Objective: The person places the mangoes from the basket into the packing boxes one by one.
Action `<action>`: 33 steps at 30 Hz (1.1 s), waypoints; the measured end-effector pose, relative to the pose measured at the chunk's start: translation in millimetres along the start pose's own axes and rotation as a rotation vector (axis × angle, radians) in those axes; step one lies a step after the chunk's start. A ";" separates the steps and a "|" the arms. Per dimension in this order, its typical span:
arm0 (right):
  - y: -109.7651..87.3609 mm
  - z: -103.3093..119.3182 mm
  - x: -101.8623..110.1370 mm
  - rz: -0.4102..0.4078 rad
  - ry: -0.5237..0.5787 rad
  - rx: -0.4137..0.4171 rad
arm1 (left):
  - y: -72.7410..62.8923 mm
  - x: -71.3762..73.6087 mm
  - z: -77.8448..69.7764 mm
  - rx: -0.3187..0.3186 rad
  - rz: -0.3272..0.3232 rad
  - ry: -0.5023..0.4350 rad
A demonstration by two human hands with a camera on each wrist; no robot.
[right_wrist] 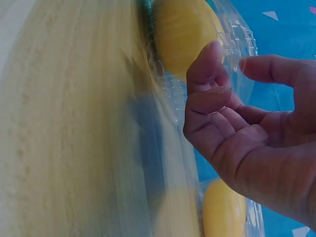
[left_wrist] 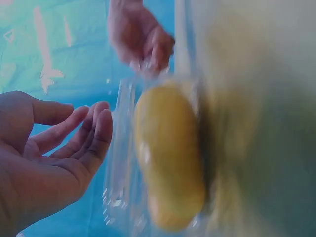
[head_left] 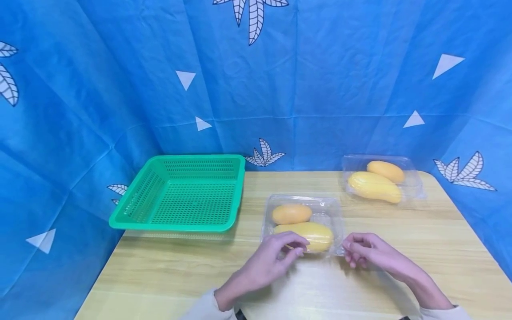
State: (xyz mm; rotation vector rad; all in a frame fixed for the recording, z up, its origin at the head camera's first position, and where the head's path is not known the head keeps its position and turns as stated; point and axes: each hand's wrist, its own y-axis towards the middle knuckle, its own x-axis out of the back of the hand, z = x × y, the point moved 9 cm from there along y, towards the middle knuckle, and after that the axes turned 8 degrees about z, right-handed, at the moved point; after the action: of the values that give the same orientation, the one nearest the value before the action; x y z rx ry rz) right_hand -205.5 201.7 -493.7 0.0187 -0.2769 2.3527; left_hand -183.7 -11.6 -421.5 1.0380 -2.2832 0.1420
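A clear plastic box (head_left: 326, 209) lies on the wooden table with a small orange mango-like fruit (head_left: 292, 214) and a longer yellow mango-like fruit (head_left: 316, 235) inside. My left hand (head_left: 276, 258) hovers over the box's near left side, its fingers loosely bent. In the left wrist view a gap shows between that hand's fingertips and the plastic. At the box's near right corner is my right hand (head_left: 372, 253), thumb and index finger apart and the other fingers curled in. Its fingertips are close to the plastic edge; whether they touch it is unclear.
A green perforated basket (head_left: 234, 202) stands at the left of the table (head_left: 160, 275). Another clear box (head_left: 412, 182) with two similar fruits, one orange (head_left: 386, 171) and one yellow (head_left: 374, 186), sits at the back right. A blue patterned curtain (head_left: 320, 80) surrounds the table.
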 end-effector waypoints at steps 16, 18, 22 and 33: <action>-1.2 -0.2 -6.2 0.022 0.009 -0.009 | 13.2 -80.8 32.3 0.199 0.207 -0.500; -0.8 0.4 -6.4 0.017 0.007 -0.004 | 14.2 -87.9 36.9 0.235 0.202 -0.634; -0.4 0.1 -6.5 0.015 0.004 0.005 | 15.4 -98.9 45.0 0.300 0.148 -0.868; 2.2 3.3 -9.4 0.023 -0.041 0.066 | 22.1 -115.0 52.9 0.485 -0.050 -1.274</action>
State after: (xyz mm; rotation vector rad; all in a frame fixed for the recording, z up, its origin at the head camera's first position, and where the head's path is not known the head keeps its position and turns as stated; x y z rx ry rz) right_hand -200.5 193.0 -491.8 0.0964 -0.2200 2.3858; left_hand -168.1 60.1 -527.0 1.7624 -3.4429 -0.0128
